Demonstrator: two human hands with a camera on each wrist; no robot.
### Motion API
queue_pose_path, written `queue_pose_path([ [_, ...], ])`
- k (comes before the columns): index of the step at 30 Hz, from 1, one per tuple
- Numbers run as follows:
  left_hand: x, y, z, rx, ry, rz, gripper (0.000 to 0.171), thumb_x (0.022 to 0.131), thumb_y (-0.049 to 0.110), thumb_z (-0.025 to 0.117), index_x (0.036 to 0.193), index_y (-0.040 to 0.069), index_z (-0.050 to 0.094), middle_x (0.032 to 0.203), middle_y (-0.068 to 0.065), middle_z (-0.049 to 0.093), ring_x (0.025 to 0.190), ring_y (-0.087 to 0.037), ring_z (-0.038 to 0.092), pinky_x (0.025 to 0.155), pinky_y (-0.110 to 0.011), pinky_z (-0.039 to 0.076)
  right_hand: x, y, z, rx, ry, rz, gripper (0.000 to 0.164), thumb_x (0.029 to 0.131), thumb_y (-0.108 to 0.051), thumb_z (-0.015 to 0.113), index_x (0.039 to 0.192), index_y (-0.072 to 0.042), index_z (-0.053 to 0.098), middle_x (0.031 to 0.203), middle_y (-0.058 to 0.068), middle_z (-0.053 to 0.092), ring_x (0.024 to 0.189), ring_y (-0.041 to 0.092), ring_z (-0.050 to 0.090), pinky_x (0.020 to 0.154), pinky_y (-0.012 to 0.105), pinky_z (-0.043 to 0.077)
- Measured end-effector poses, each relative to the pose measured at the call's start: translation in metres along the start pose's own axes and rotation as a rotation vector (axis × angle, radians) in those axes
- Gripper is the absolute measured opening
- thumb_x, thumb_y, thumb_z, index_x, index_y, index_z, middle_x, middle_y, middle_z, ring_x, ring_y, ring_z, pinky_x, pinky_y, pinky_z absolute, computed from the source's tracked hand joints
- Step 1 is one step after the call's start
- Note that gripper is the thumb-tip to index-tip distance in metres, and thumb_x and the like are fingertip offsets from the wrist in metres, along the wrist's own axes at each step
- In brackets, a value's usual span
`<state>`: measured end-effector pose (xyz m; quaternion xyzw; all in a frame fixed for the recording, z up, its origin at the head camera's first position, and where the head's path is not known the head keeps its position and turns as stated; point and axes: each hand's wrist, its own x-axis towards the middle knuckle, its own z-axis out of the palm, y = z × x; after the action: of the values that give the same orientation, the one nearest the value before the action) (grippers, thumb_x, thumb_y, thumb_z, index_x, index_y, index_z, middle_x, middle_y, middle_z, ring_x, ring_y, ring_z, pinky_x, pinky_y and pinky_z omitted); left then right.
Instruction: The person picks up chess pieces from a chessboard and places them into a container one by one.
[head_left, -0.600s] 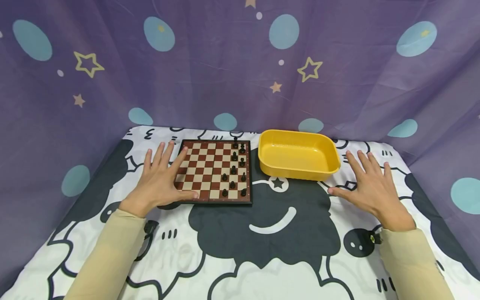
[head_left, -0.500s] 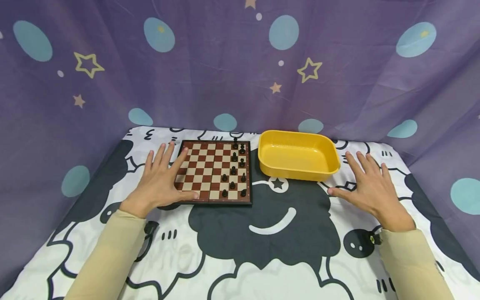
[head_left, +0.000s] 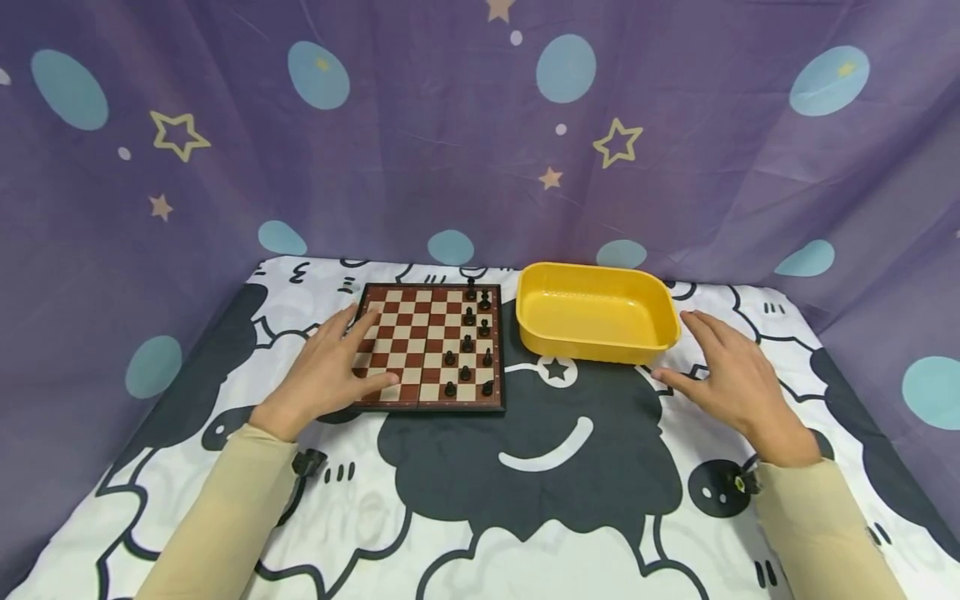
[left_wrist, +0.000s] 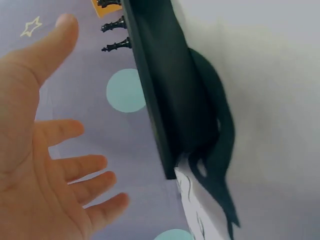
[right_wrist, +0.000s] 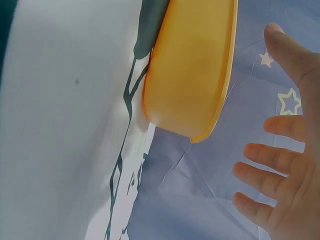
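Observation:
A chessboard (head_left: 405, 333) with brown and cream squares lies on the table, left of centre. Several black chess pieces (head_left: 467, 342) stand on its right-hand squares. My left hand (head_left: 322, 375) is over the board's left edge, thumb and fingers spread, holding nothing. In the left wrist view the palm (left_wrist: 45, 185) faces the board's dark side (left_wrist: 150, 95). Right of the board sits a yellow tub (head_left: 600, 346) with nothing in it. Near its right end hovers my right hand (head_left: 738, 383), its fingers apart and nothing in them.
Under everything lies a white and dark cartoon-print cloth (head_left: 540, 467). A purple curtain (head_left: 480, 183) with stars and blue ovals hangs behind the table and along its sides. The board and the tub stand near the table's back edge, a narrow gap between them.
Both hands have tilted and their fingers have bent a little from their flatter spread. The right fingers have moved left toward the tub. Board, pieces and tub stay in place.

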<state>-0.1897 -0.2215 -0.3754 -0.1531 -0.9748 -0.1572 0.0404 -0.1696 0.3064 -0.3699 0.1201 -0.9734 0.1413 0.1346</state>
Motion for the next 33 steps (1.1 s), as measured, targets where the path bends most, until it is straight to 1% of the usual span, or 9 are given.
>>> queue_pose_path([
  [3, 0.0, -0.001, 0.001, 0.001, -0.018, -0.005, 0.1, 0.077, 0.057, 0.071, 0.152, 0.011, 0.025, 0.151, -0.025, 0.023, 0.134, -0.046, 0.026, 0.1, -0.063, 0.027, 0.0, -0.004, 0.001, -0.007, 0.026, -0.039, 0.092, 0.076, -0.059, 0.071, 0.146, -0.01, 0.037, 0.142, 0.02, 0.041, 0.125, 0.044, 0.039, 0.096, 0.063, 0.031],
  [6, 0.0, -0.004, 0.004, -0.017, -0.037, -0.017, 0.095, 0.078, 0.052, 0.074, 0.15, 0.008, 0.03, 0.147, -0.025, 0.031, 0.131, -0.045, 0.032, 0.099, -0.061, 0.031, -0.001, -0.008, 0.003, -0.008, 0.033, -0.051, 0.092, 0.076, -0.06, 0.071, 0.146, -0.01, 0.038, 0.141, 0.02, 0.043, 0.123, 0.044, 0.042, 0.095, 0.062, 0.033],
  [8, 0.001, -0.005, 0.005, -0.039, -0.045, -0.029, 0.095, 0.078, 0.05, 0.075, 0.15, 0.007, 0.03, 0.145, -0.025, 0.034, 0.128, -0.044, 0.035, 0.098, -0.06, 0.032, -0.001, -0.012, 0.004, -0.01, 0.031, -0.053, 0.093, 0.075, -0.061, 0.071, 0.146, -0.01, 0.038, 0.141, 0.02, 0.044, 0.123, 0.044, 0.042, 0.095, 0.062, 0.033],
  [12, 0.001, -0.007, 0.005, -0.095, -0.063, -0.073, 0.093, 0.079, 0.044, 0.075, 0.149, 0.004, 0.029, 0.139, -0.028, 0.038, 0.123, -0.044, 0.04, 0.097, -0.059, 0.034, -0.002, -0.018, 0.006, -0.008, 0.024, -0.055, 0.093, 0.075, -0.061, 0.07, 0.147, -0.011, 0.037, 0.141, 0.021, 0.043, 0.125, 0.043, 0.041, 0.096, 0.061, 0.031],
  [15, 0.002, -0.008, 0.004, -0.149, -0.07, -0.128, 0.092, 0.08, 0.042, 0.075, 0.148, 0.0, 0.029, 0.134, -0.03, 0.039, 0.117, -0.043, 0.044, 0.095, -0.058, 0.037, -0.002, -0.021, 0.008, -0.011, 0.032, -0.072, 0.092, 0.075, -0.061, 0.071, 0.146, -0.011, 0.039, 0.14, 0.021, 0.044, 0.125, 0.042, 0.041, 0.096, 0.06, 0.032],
  [19, 0.003, -0.01, 0.004, -0.219, -0.064, -0.188, 0.091, 0.08, 0.039, 0.076, 0.145, -0.005, 0.031, 0.132, -0.031, 0.041, 0.113, -0.042, 0.047, 0.093, -0.056, 0.038, -0.002, -0.024, 0.011, -0.011, 0.045, -0.102, 0.089, 0.076, -0.06, 0.071, 0.144, -0.01, 0.041, 0.138, 0.019, 0.046, 0.124, 0.04, 0.043, 0.096, 0.058, 0.033],
  [24, 0.004, -0.013, 0.002, -0.277, -0.104, -0.241, 0.089, 0.081, 0.032, 0.077, 0.143, -0.01, 0.029, 0.131, -0.033, 0.045, 0.111, -0.043, 0.052, 0.09, -0.054, 0.042, -0.002, -0.027, 0.013, -0.007, 0.028, -0.13, 0.088, 0.077, -0.059, 0.07, 0.144, -0.011, 0.041, 0.138, 0.018, 0.047, 0.124, 0.039, 0.043, 0.097, 0.057, 0.033],
  [28, 0.004, -0.013, 0.0, -0.296, -0.136, -0.29, 0.091, 0.081, 0.029, 0.077, 0.145, -0.01, 0.025, 0.125, -0.033, 0.05, 0.107, -0.041, 0.055, 0.088, -0.052, 0.044, -0.003, -0.03, 0.014, -0.02, 0.03, -0.149, 0.088, 0.077, -0.058, 0.071, 0.144, -0.011, 0.041, 0.138, 0.017, 0.048, 0.123, 0.038, 0.044, 0.097, 0.055, 0.034],
  [33, 0.005, -0.014, 0.0, -0.313, -0.178, -0.328, 0.094, 0.079, 0.026, 0.079, 0.145, -0.009, 0.024, 0.125, -0.032, 0.051, 0.109, -0.041, 0.053, 0.091, -0.054, 0.041, -0.002, -0.035, 0.016, -0.015, -0.003, -0.139, 0.089, 0.077, -0.062, 0.068, 0.146, -0.013, 0.039, 0.138, 0.016, 0.048, 0.12, 0.038, 0.046, 0.097, 0.056, 0.035],
])
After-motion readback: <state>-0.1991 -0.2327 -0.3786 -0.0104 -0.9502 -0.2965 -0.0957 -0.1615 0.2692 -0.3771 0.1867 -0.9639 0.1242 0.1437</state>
